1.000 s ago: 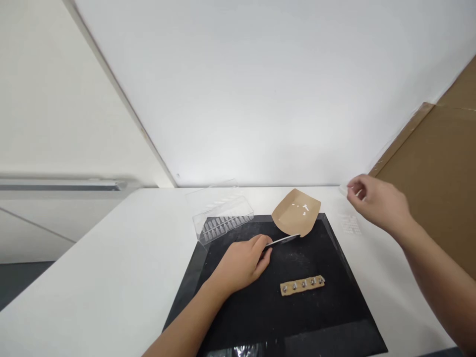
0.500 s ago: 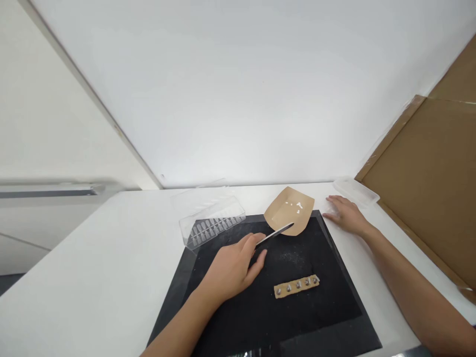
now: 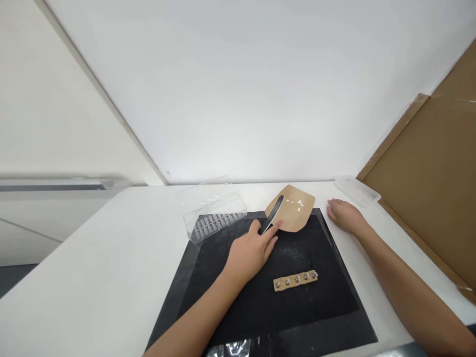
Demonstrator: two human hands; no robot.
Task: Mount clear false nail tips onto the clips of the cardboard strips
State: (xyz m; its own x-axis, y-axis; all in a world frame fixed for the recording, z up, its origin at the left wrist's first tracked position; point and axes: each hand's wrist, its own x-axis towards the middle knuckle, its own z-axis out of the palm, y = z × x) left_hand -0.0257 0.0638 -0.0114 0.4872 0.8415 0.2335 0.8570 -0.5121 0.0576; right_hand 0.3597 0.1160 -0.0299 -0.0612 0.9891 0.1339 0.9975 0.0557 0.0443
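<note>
There are one left hand (image 3: 251,253) and one right hand (image 3: 345,217), one long thin black tool (image 3: 272,214), one black rubber mat (image 3: 334,317), one curved tan cardboard piece (image 3: 293,220), one tan cardboard strip (image 3: 295,283) with five round metal studs (image 3: 296,279), one clear plastic case (image 3: 213,223), and one clear plastic tray (image 3: 357,191).

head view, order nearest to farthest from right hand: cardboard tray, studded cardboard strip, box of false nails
1. Cardboard tray: just left of the right hand, at the mat's far edge.
2. Studded cardboard strip: lower left of the hand, on the black mat.
3. Box of false nails: farthest, off to the left.
</note>
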